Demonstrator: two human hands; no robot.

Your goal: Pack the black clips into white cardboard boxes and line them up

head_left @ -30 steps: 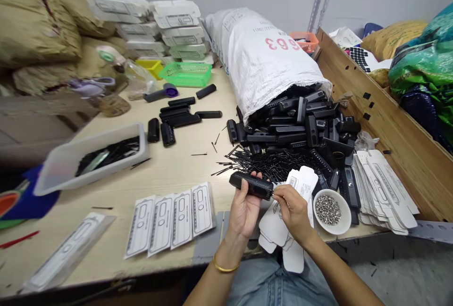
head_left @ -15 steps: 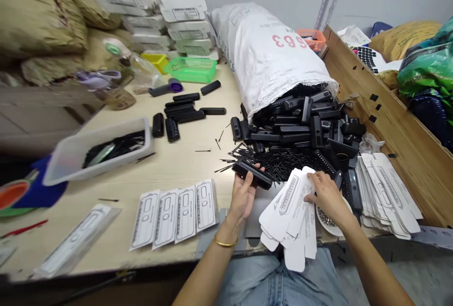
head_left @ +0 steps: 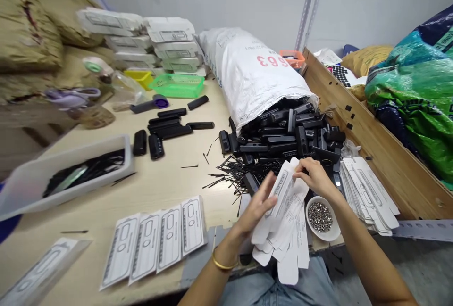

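Looks like carton pick-up: flat printed cartons (head_left: pixel 279 226) overhang worktop (head_left: pixel 173 183) front edge. Right hand (head_left: pixel 315 177) pinching top carton end; left hand (head_left: pixel 255 208) fingers wide alongside. Next probably calls for separating one.

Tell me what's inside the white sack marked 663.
Black oblong cases show at the open mouth of the sack, with more outside on the table. Anything deeper is hidden by the sack's fabric.
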